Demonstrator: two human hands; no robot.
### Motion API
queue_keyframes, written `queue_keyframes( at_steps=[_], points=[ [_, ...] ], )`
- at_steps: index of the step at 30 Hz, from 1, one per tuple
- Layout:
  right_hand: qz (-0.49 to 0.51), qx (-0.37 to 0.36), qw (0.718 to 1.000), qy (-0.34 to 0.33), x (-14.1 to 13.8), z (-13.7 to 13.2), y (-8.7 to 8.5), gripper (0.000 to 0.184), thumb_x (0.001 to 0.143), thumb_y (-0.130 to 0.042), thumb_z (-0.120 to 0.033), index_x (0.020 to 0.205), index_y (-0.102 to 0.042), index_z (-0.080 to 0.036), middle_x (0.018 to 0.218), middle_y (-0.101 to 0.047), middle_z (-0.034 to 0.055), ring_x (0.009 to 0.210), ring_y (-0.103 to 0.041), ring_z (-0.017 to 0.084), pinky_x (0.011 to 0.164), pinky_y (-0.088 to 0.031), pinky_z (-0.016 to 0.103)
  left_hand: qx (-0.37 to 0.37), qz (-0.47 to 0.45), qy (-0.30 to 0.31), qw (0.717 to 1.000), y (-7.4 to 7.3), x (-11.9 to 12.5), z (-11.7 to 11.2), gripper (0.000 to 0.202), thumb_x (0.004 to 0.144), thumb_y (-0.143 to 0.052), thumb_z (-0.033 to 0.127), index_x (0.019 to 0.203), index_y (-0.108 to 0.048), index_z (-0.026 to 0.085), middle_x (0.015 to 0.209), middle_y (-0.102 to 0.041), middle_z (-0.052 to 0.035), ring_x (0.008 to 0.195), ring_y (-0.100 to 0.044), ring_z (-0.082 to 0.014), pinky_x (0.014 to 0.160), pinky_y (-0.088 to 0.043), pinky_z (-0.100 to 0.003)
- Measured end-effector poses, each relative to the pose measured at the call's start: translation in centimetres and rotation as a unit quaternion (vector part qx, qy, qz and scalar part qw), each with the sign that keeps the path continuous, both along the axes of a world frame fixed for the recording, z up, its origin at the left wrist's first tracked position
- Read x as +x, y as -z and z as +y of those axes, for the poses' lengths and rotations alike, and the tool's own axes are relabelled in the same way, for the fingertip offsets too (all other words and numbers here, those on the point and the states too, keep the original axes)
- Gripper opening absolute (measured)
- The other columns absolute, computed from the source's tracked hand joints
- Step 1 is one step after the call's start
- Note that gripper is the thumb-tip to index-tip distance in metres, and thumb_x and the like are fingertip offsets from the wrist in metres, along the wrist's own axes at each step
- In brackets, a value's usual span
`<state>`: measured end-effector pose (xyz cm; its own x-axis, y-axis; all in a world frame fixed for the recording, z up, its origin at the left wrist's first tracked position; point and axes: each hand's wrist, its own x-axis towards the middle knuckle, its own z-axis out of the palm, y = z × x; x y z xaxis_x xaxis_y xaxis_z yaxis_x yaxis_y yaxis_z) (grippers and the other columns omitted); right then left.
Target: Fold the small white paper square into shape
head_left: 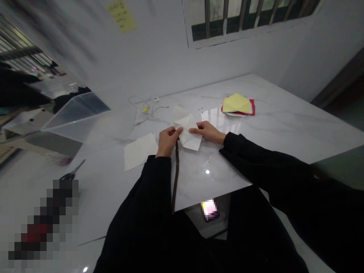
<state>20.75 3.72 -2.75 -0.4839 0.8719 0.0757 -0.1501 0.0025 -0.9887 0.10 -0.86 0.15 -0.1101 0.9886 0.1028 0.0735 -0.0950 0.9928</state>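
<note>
In the head view, a white folded paper (188, 137) is between the two hands, slightly above the worktop (227, 163) as it seems. The left hand (167, 140) grasps its near-left side with thumb on top and fingers under, and the right hand (209, 132) pinches it from the other side in the same way. The two thumbs are near each other at the middle, where creases meet.

I judge that this paper is very light and rather soft, a little stiffer along its folds. It should not be slippery for dry fingers, but it can tear or take a wrong crease if it is pulled strongly. The better hold is a gentle pinch near the folds, because a loose corner will bend.

Beneath the left hand, a thin brown stick (177, 170) runs toward the body; I cannot tell whether the hand touches it. Just to the left of this hand lie white sheets (139, 152), and farther left are dark scissors (71, 173). Beyond the left hand there is a thin pale cable (160, 107). Beyond the right hand, well apart, rests a pile of coloured papers (237, 103), with yellow on top and red showing at the edge.

The worktop is white with grey veins, and it looks smooth and shiny, so paper may slide on it easily. Far beyond the hands stands a pale wall (159, 57), with a yellow note (122, 16) and a barred window (241, 17).
</note>
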Motion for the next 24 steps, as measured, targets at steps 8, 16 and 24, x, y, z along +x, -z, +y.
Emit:
queue_keyframes(
  at_steps=[8,16,24],
  points=[
    [-0.003,-0.008,1.0,0.011,-0.33,-0.64,-0.5,0.035,0.08,-0.088,-0.042,0.098,-0.081,-0.013,0.095,-0.082,0.0088,0.077,-0.072,0.017,0.07,-0.057,0.028,-0.009,0.024,0.01,1.0,-0.49,-0.44,-0.35,0.049,0.068,-0.091,0.059,0.087,-0.079,0.016,0.081,-0.078,-0.0065,0.076,-0.07,-0.0226,0.072,-0.056,-0.032],
    [-0.014,0.007,1.0,-0.004,-0.3,-0.6,-0.22,0.039,0.077,-0.09,-0.042,0.101,-0.082,-0.013,0.101,-0.082,0.0102,0.083,-0.074,0.02,0.075,-0.059,0.031,-0.018,0.017,0.015,1.0,0.0,-0.69,-0.05,0.053,0.073,-0.084,0.07,0.078,-0.075,0.018,0.079,-0.075,-0.0043,0.075,-0.069,-0.021,0.07,-0.057,-0.031],
    [0.042,-0.034,0.998,0.02,-0.76,-0.45,0.14,0.043,0.082,-0.085,-0.056,0.098,-0.08,-0.016,0.093,-0.08,0.0077,0.078,-0.071,0.019,0.071,-0.057,0.03,-0.011,0.004,0.0,1.0,-0.78,-0.51,-0.39,0.065,0.078,-0.079,0.073,0.114,-0.076,0.019,0.103,-0.077,-0.0095,0.085,-0.072,-0.022,0.069,-0.058,-0.03]
  ],
)
